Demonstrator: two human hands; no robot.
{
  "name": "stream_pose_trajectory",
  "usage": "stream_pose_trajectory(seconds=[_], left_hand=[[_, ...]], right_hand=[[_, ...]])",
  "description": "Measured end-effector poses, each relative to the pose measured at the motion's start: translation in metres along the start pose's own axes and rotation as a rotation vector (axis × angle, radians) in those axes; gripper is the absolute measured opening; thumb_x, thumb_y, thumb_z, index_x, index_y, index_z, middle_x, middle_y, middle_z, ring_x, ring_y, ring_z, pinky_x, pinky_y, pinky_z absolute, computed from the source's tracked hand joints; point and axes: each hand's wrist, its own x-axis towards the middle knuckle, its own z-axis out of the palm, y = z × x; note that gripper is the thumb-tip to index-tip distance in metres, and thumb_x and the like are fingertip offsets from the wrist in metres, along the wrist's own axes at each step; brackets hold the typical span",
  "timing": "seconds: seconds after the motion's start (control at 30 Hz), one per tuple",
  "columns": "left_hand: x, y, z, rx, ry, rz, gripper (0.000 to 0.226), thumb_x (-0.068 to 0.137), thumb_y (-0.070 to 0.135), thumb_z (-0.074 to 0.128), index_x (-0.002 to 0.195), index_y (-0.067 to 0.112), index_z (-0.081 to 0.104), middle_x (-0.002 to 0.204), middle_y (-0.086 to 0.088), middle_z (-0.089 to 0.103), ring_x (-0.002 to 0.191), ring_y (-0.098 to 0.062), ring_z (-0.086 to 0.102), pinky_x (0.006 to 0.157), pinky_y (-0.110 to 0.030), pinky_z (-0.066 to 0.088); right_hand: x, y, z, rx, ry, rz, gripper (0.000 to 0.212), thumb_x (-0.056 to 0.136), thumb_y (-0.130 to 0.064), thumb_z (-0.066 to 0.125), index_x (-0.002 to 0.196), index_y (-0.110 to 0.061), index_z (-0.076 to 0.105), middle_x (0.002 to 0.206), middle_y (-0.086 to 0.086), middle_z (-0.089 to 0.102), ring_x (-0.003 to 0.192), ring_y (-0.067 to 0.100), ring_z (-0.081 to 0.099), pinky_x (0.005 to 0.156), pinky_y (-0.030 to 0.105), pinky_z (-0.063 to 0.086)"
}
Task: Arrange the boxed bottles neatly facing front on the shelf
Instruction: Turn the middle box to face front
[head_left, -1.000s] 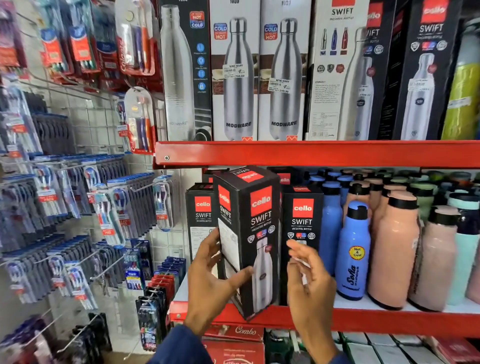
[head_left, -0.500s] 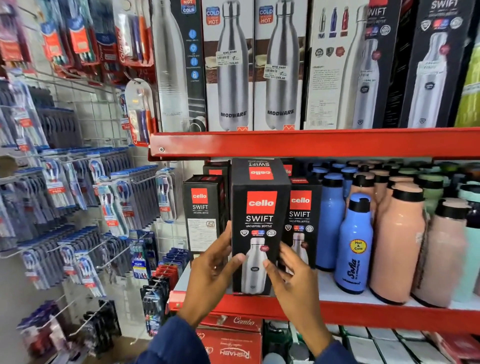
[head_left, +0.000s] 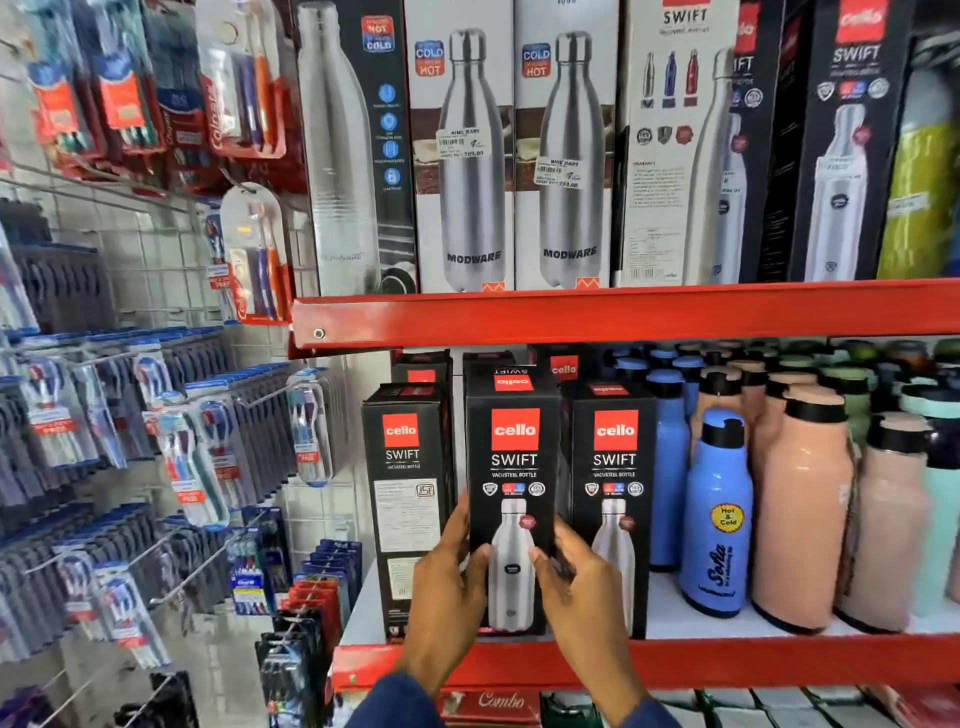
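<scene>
A black Cello Swift box (head_left: 513, 452) stands upright on the red shelf (head_left: 727, 662), its front with the bottle picture facing me. My left hand (head_left: 449, 592) grips its lower left side and my right hand (head_left: 584, 587) its lower right side. To its right a second Swift box (head_left: 615, 457) also faces front. To its left a third box (head_left: 405, 483) shows a white printed panel instead of the bottle picture. More black boxes (head_left: 563, 366) stand behind them.
Blue bottles (head_left: 719, 514), peach bottles (head_left: 802, 514) and green ones fill the shelf to the right. The upper shelf (head_left: 623, 312) carries tall Modware boxes (head_left: 470, 156) and Swift boxes. Toothbrush packs (head_left: 187, 457) hang on a wire grid at the left.
The held box has turned from angled to square-on and moved back into the row between its two neighbours. Both hands have slid down to its lower sides.
</scene>
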Motion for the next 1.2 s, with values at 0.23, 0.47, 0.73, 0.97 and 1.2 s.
stream_pose_trajectory(seconds=[0.23,0.47,0.73,0.97,1.2], left_hand=[[0.005,-0.027,0.01,0.076,-0.015,-0.076,0.064,0.096,0.02,0.056,0.15,0.039,0.026,0.117,0.016,0.071,0.1,0.001,0.067,0.086,-0.01,0.05],[0.006,-0.035,0.011,0.132,-0.037,-0.083,0.06,0.096,0.024,0.054,0.15,0.033,0.029,0.108,0.007,0.075,0.092,-0.01,0.07,0.084,-0.027,0.056],[-0.001,-0.03,0.007,0.181,-0.059,-0.114,0.056,0.097,0.014,0.055,0.148,0.026,0.036,0.105,-0.003,0.075,0.067,0.01,0.056,0.07,0.003,0.04],[-0.025,-0.029,-0.025,0.099,0.129,-0.027,0.038,0.088,0.004,0.067,0.117,0.028,0.07,0.104,0.024,0.074,0.089,0.011,0.069,0.085,-0.02,0.059],[-0.019,-0.026,-0.066,0.057,0.449,-0.076,0.037,0.085,0.006,0.069,0.109,0.034,0.064,0.1,0.009,0.071,0.086,-0.009,0.069,0.072,-0.016,0.053]], right_hand=[[0.007,0.02,0.012,-0.123,-0.02,0.015,0.046,0.091,-0.026,0.06,0.136,-0.02,0.05,0.12,-0.019,0.06,0.094,-0.028,0.051,0.081,-0.003,0.039],[0.002,0.024,0.016,-0.141,-0.004,0.044,0.046,0.091,-0.019,0.061,0.136,-0.019,0.049,0.107,-0.029,0.054,0.083,-0.02,0.059,0.068,-0.005,0.04],[-0.001,0.028,0.018,-0.155,0.033,0.093,0.046,0.09,-0.017,0.063,0.134,-0.014,0.052,0.115,-0.005,0.068,0.08,-0.025,0.052,0.077,-0.008,0.036],[-0.025,0.011,0.013,0.002,0.255,0.119,0.039,0.082,0.002,0.067,0.118,-0.013,0.066,0.108,0.006,0.074,0.084,-0.02,0.062,0.077,0.003,0.049],[-0.03,-0.044,0.058,-0.006,0.024,-0.07,0.048,0.089,-0.018,0.059,0.134,-0.031,0.051,0.126,-0.004,0.066,0.11,0.001,0.062,0.097,0.025,0.051]])
